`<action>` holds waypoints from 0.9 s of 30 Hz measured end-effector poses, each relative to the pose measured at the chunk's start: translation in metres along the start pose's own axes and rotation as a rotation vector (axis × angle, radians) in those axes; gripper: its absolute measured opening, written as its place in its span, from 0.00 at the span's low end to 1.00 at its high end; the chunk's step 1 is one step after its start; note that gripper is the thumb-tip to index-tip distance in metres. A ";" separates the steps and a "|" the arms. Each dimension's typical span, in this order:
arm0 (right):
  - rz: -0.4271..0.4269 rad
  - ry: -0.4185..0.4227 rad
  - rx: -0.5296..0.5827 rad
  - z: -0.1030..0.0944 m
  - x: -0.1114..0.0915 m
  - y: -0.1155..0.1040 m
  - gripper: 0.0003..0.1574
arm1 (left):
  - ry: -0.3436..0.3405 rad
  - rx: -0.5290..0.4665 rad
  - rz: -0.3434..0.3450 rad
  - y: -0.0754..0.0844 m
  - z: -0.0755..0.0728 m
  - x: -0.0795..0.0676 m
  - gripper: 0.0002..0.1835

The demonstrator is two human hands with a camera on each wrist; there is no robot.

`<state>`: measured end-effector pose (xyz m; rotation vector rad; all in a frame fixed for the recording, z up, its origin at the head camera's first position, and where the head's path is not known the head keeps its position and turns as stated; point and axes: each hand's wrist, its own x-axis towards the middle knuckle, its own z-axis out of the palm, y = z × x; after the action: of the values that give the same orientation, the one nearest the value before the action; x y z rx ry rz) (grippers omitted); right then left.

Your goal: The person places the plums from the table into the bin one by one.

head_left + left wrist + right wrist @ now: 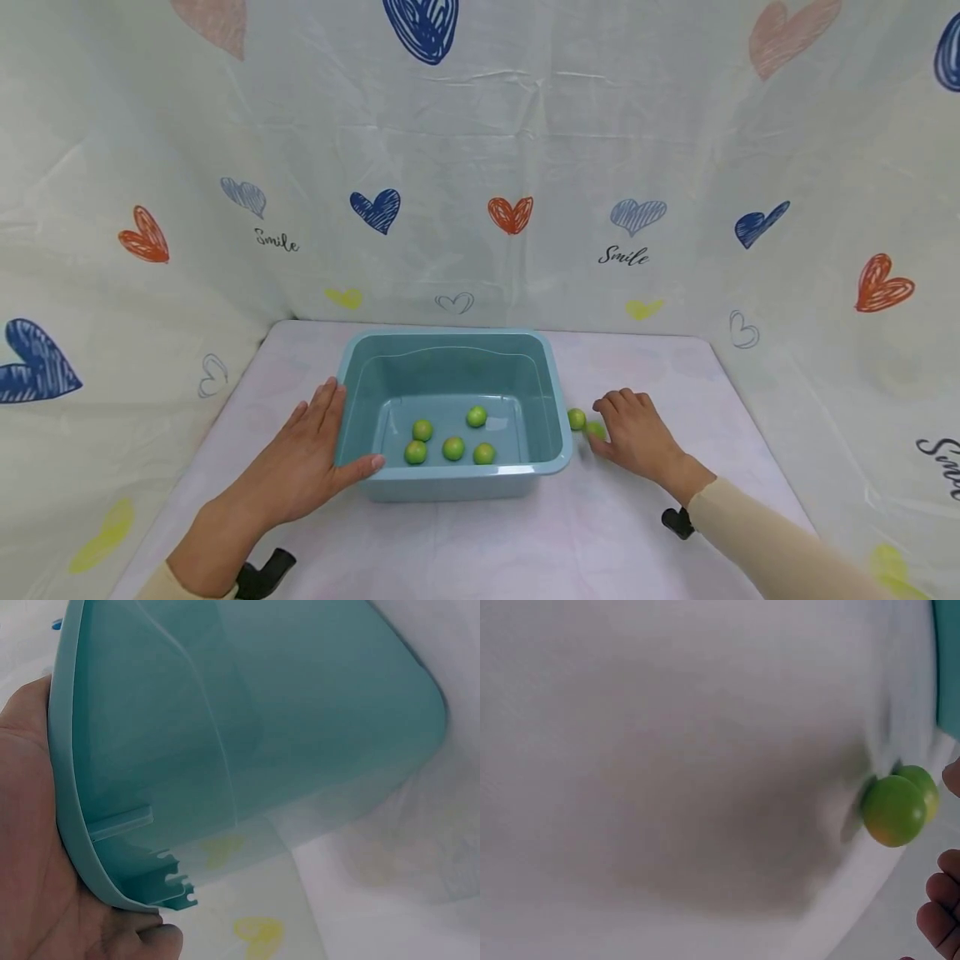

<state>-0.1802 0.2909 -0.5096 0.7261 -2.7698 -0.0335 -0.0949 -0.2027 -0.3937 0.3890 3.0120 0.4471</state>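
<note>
A blue-green plastic basin [457,367] stands on the table with several small round green fruits, like limes, inside, one being a fruit [453,448] near the front. My left hand [296,467] rests against the basin's left side, fingers straight, thumb lying over the front rim; the left wrist view shows the palm along the rim [64,772]. Right of the basin, two more green fruits lie side by side, one fruit [576,418] close to its wall. Around the other fruit [894,811] my right hand [637,433] is spread, thumb and fingers apart from it in the right wrist view.
A pale cloth covers the table [300,550]. Behind and at both sides hangs a white sheet [450,125] printed with hearts and words. A black strap piece [677,523] sits at the right wrist, another black piece [266,573] at the left.
</note>
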 end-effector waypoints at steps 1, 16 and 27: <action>0.002 -0.009 -0.003 0.003 -0.003 0.000 0.32 | 0.001 0.001 0.003 0.000 0.000 0.000 0.68; 0.027 -0.066 -0.001 0.020 -0.010 0.000 0.27 | -0.002 0.014 -0.002 0.003 0.000 0.000 0.67; 0.038 -0.001 0.009 -0.006 0.011 0.013 0.26 | 0.006 0.024 0.000 0.003 0.000 0.000 0.67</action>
<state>-0.1935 0.2972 -0.5001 0.6749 -2.7854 -0.0143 -0.0942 -0.2004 -0.3927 0.3902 3.0259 0.4140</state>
